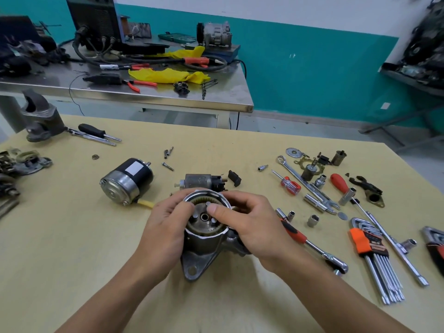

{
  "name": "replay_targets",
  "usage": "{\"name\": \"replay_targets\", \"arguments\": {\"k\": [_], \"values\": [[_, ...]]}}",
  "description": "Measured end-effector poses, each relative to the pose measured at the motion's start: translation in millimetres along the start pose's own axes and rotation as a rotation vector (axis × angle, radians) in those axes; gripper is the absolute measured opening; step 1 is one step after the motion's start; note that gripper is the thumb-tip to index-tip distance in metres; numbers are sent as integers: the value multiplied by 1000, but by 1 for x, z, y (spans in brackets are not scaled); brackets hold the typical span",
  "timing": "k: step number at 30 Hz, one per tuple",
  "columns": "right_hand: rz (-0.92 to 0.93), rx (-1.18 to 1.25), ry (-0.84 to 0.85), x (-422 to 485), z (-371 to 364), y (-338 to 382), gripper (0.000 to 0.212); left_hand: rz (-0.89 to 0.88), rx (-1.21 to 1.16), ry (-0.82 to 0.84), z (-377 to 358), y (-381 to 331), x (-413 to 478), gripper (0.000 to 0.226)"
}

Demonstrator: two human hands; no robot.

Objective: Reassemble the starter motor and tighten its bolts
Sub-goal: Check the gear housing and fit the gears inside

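Observation:
The starter drive housing [204, 246] stands upright on the yellow table [72, 248], open end up, with a ring gear and pins visible inside. My left hand [165, 227] grips its left rim and side. My right hand [249, 224] wraps the right side, its thumb reaching into the opening and touching a small part on a pin; whether it pinches it is unclear. Behind lie the black-and-silver motor body [126, 180] with a yellow lead and the solenoid [201, 181]. Loose bolts [168, 159] lie farther back.
To the right lie a ratchet [312, 243], sockets [313, 220], a combination wrench [307, 186], screwdrivers [289, 183], an orange hex key set [374, 258] and small starter parts [367, 188]. Other housings [43, 121] sit at the left. A steel bench [144, 92] stands behind.

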State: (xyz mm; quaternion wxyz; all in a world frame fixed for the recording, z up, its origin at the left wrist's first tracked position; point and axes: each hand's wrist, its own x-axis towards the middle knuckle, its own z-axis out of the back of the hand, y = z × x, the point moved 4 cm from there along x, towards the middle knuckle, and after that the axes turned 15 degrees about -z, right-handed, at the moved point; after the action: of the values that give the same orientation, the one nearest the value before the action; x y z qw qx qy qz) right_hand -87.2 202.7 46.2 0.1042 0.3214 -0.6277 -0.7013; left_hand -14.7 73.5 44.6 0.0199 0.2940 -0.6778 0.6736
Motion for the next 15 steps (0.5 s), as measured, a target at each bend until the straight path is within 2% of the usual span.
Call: {"name": "replay_targets", "arguments": {"k": [9, 12, 15], "values": [[-64, -135, 14, -2, -3, 3, 21, 174, -83, 33, 9, 0, 4, 37], [-44, -244, -12, 2, -4, 8, 16, 207, -79, 39, 12, 4, 2, 40], [-25, -197, 43, 1, -2, 10, 8, 166, -140, 100, 10, 6, 0, 27]]}}
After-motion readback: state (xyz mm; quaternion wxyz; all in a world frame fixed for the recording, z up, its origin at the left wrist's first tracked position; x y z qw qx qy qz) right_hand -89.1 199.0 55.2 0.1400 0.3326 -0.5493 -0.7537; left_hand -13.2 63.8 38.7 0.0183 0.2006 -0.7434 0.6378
